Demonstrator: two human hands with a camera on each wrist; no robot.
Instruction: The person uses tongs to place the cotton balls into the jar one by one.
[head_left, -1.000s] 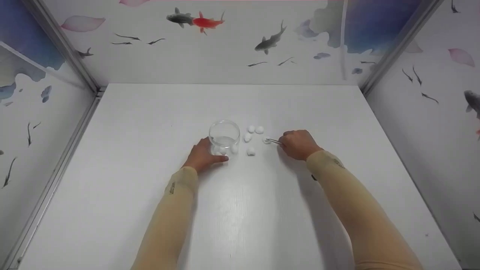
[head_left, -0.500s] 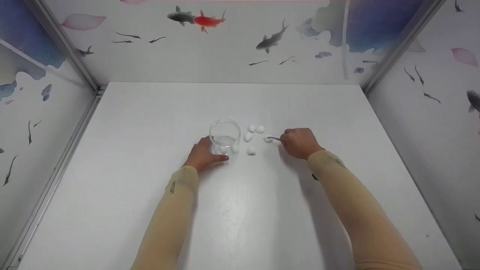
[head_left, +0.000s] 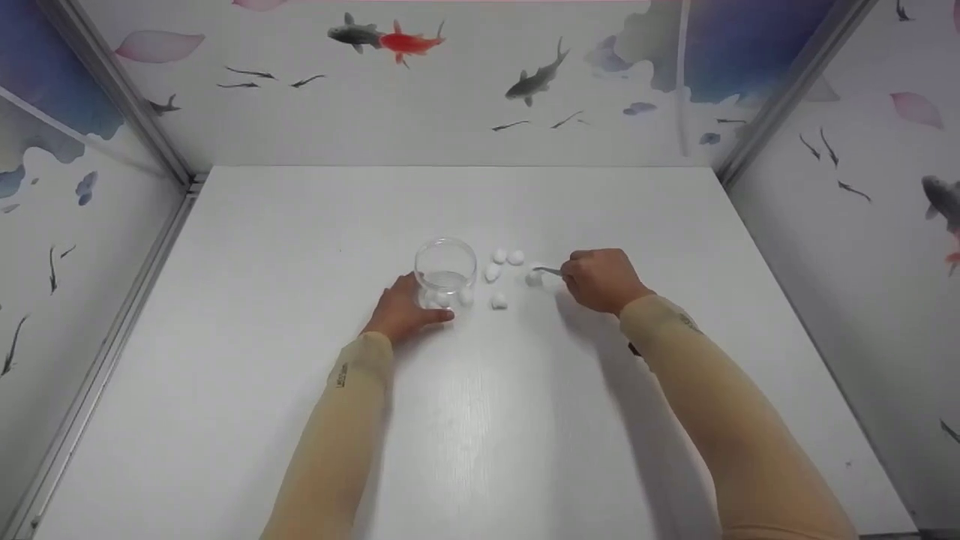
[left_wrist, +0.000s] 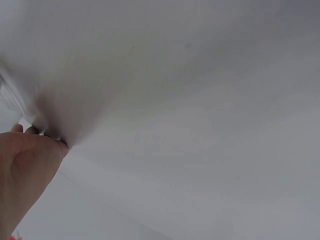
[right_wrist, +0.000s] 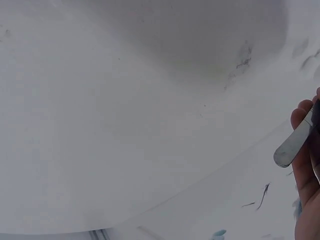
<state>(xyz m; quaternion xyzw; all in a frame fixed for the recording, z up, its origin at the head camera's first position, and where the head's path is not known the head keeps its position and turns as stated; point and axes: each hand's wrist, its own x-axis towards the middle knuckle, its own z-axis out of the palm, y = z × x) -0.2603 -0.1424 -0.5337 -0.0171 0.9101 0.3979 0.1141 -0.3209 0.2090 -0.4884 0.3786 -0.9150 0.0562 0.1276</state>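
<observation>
In the head view my left hand (head_left: pixel 401 309) curls round the lower side of a clear round jar (head_left: pixel 445 262), thumb across its front. Several white cotton balls (head_left: pixel 442 300) show through the wall near its bottom. My right hand (head_left: pixel 602 280) grips metal tweezers (head_left: pixel 551 271), whose tips overlap the upper part of a cotton ball (head_left: pixel 534 276). The rounded rear end of the tweezers (right_wrist: pixel 290 150) sticks out of the hand in the right wrist view. In the left wrist view, part of the left hand (left_wrist: pixel 30 165) is at the jar's edge.
Between jar and tweezers more cotton balls lie on the white table (head_left: pixel 465 420): a pair at the back (head_left: pixel 508 257), one elongated ball (head_left: pixel 492 272) and one nearer ball (head_left: pixel 499 301). Panels with painted fish (head_left: pixel 409 43) stand behind and at both sides.
The tweezers' prongs, spread around the right-hand cotton ball earlier, have come together. The right hand has risen slightly away from the table's front. The left hand and jar stay put.
</observation>
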